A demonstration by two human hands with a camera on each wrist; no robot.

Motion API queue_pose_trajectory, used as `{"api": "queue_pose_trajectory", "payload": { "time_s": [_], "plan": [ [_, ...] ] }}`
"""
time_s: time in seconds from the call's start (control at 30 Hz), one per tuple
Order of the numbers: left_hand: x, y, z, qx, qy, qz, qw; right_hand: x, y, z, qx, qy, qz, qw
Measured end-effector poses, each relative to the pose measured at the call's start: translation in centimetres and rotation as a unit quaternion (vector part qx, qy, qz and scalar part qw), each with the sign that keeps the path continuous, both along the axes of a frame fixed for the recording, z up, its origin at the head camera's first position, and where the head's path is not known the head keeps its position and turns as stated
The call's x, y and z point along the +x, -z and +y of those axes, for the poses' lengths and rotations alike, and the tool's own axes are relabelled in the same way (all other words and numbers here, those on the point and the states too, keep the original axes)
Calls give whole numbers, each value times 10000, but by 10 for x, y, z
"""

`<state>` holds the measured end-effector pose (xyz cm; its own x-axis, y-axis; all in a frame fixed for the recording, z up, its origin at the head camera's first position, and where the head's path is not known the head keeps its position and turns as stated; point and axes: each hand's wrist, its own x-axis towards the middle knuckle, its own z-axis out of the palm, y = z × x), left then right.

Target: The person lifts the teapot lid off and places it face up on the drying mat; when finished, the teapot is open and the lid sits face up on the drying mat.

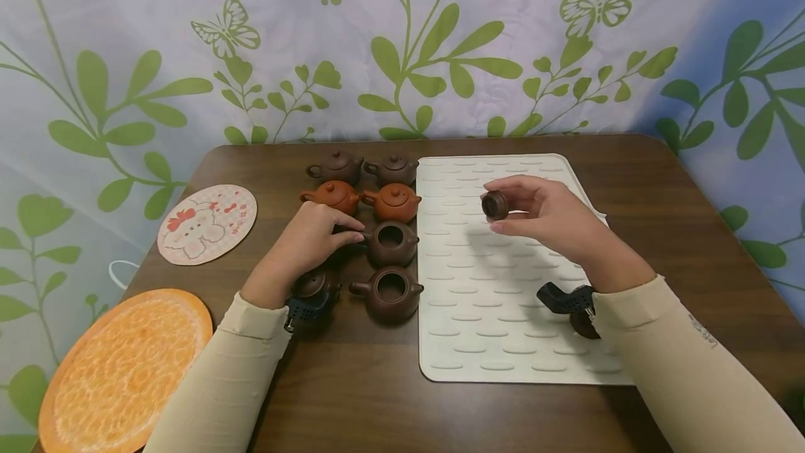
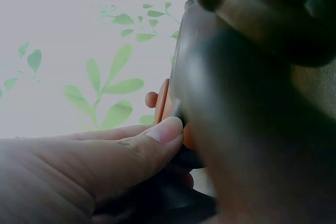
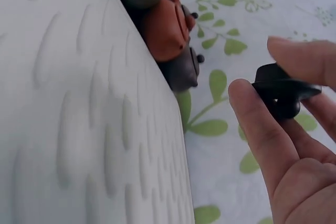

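My left hand (image 1: pixel 307 242) pinches the handle of a dark brown teapot (image 1: pixel 391 257), which stands lidless on the table. Its thumb (image 2: pixel 167 130) shows in the left wrist view, where a blurred brown teapot (image 2: pixel 247 124) fills the right side. Over the white mat, my right hand (image 1: pixel 556 219) holds a small dark teapot lid (image 1: pixel 495 205) between thumb and fingers. In the right wrist view the lid (image 3: pixel 286 109) is tilted, with its knob downward. A second lidless teapot (image 1: pixel 390 307) sits in front of the gripped one.
Two orange teapots (image 1: pixel 395 208) and two dark teapots (image 1: pixel 336 166) stand behind, lids on. Another dark teapot (image 1: pixel 313 284) is partly hidden under my left wrist. A dark lid (image 1: pixel 585 325) lies on the white mat (image 1: pixel 465 362). Two round mats, one orange-patterned (image 1: pixel 126 369), lie left.
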<state>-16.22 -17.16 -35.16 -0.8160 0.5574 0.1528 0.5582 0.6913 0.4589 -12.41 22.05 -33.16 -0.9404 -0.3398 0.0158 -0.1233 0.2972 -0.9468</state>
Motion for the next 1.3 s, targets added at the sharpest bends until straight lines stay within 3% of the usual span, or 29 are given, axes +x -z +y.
{"api": "queue_pose_trajectory", "payload": {
  "time_s": [0.37,0.57,0.73,0.93,1.1,1.3],
  "plan": [
    [0,-1,1,7,-14,-45,10000,22,23,42,651,1244,-49,9901],
    [-2,-1,0,24,-21,-38,10000,36,37,59,728,1558,191,9849],
    [-1,-1,1,-18,-49,-57,10000,46,41,69,902,1527,308,9837],
    [0,-1,0,-45,-38,-80,10000,55,41,77,1416,1352,-73,9806],
    [0,-1,-1,-36,3,-73,10000,56,42,80,1577,1154,-235,9804],
    [-1,1,-1,-20,-16,-101,9999,55,42,83,2095,1045,-350,9716]
  ]
}}
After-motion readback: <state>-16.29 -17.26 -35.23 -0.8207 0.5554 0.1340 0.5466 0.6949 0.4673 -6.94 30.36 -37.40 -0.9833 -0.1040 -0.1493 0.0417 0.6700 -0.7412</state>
